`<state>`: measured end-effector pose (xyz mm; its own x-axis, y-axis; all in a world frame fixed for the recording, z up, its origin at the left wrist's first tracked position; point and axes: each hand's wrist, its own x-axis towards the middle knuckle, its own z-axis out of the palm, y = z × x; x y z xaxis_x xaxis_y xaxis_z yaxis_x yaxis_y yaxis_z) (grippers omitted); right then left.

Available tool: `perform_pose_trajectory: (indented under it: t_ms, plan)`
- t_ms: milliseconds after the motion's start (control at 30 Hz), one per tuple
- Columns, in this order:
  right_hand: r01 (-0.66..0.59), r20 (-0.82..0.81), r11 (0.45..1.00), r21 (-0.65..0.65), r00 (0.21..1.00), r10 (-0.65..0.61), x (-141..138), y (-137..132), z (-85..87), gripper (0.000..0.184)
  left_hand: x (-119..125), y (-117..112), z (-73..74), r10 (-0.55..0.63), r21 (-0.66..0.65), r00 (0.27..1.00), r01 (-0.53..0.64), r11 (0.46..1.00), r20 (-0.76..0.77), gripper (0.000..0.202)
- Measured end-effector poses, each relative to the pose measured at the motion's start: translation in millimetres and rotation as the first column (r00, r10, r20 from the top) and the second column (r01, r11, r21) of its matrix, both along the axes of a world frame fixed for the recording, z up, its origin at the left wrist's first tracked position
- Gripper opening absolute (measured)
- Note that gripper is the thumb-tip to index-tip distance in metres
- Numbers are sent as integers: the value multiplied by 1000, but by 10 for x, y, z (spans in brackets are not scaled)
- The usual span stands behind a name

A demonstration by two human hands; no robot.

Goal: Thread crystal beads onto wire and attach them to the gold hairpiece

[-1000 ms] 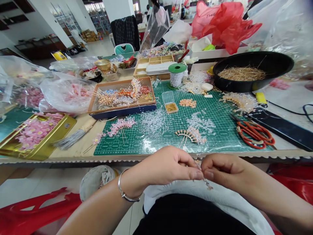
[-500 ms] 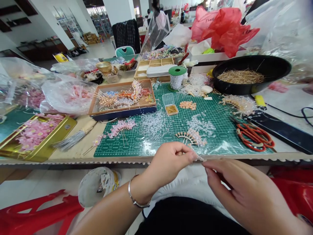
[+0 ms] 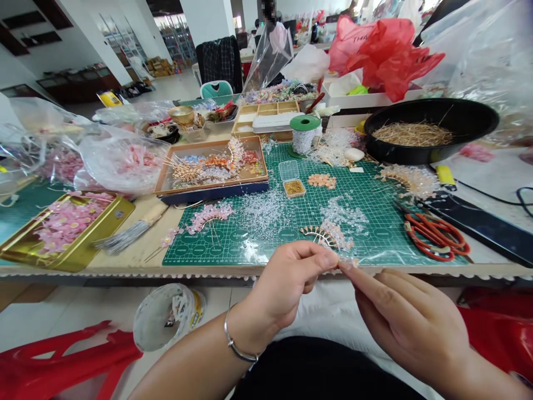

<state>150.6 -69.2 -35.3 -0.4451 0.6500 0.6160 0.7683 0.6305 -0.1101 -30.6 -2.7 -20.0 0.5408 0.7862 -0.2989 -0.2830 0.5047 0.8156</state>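
Observation:
Over the table's front edge, my left hand (image 3: pixel 287 280) and my right hand (image 3: pixel 410 316) meet at the fingertips. Both are closed in a pinch; whatever lies between the fingers is too small or hidden to name. Just beyond them lies a gold comb (image 3: pixel 318 233) partly covered with clear and peach beads. Loose clear beads (image 3: pixel 343 214) are scattered behind it, with a second heap of clear beads (image 3: pixel 262 211) to the left. Peach flower pieces (image 3: pixel 322 181) and a small box of gold beads (image 3: pixel 293 188) sit farther back on the green cutting mat (image 3: pixel 225 250).
Red-handled pliers (image 3: pixel 437 233) and a black phone (image 3: pixel 478 222) lie at the right, below a black basin (image 3: pixel 433 150). A spool (image 3: pixel 303 136) stands at the back. To the left are a box of ornaments (image 3: pixel 212 191), a brush (image 3: pixel 131 228) and a gold tin (image 3: pixel 95 233).
My fingertips have come together; a small gap with something thin and clear showed between them before. My right hand has shifted slightly left. The view has moved a little.

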Motion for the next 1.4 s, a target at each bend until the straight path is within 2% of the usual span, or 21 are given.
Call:
perform_pose_trajectory:
  t_ms: [200,267,333,433,500,600,667,733,800,900,1033,1200,1300,1400]
  plan:
    - [-69,39,997,-21,997,70,201,61,6,63,-20,-10,44,-15,30,999,17,999,-48,19]
    - [-105,-61,992,-64,993,101,259,101,5,61,-35,-8,45,-55,11,998,55,998,-12,18]
    - [-160,-213,973,-169,969,123,293,155,10,51,-49,0,46,-132,-5,991,132,991,33,19]
    - [-273,-361,888,-369,923,133,299,262,55,26,-70,17,51,-316,10,947,316,949,62,24]
    - [-323,-373,820,-472,916,146,284,340,117,12,-86,33,57,-432,30,901,431,902,37,28]
    - [-381,-356,723,-577,913,197,259,434,243,18,-108,68,58,-546,49,834,550,834,-81,30]
    - [-394,-321,684,-614,916,239,248,466,324,19,-110,99,51,-593,63,784,612,789,-183,29]
    - [-373,-255,700,-609,928,273,237,468,383,18,-100,130,35,-616,78,745,651,755,-258,28]
    - [-342,-157,758,-555,938,308,216,444,413,17,-81,157,12,-629,80,723,672,736,-285,24]
    - [-289,8,860,-420,947,322,169,373,420,19,-61,184,-29,-631,64,720,672,738,-291,14]
    - [-250,82,924,-291,955,284,131,237,425,18,-89,227,-49,-597,58,746,638,768,-294,9]
    - [-92,-63,908,-409,995,73,181,72,367,16,-159,291,-23,-515,4,802,542,841,-304,17]
    - [-20,-156,880,-475,986,-62,192,40,278,19,-167,276,-8,-469,-27,854,476,879,-223,23]
    - [29,-238,846,-532,954,-182,167,58,213,19,-184,204,26,-420,8,883,431,902,-208,28]
